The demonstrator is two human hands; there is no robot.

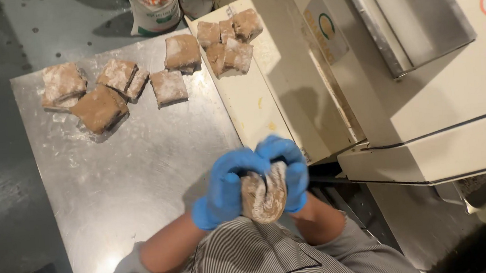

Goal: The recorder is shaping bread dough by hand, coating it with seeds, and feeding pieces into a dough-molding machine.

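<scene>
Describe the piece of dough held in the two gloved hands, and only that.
The dough piece is a brown, soft-looking lump, dusted white with flour in streaks. It looks folded or squeezed into a rough oval, standing on end, close to the person's striped shirt. The left hand in a blue glove presses its left side; the right hand, also in a blue glove, wraps over its top and right side. It is held in the air, off the steel table. Its back is hidden.
</scene>
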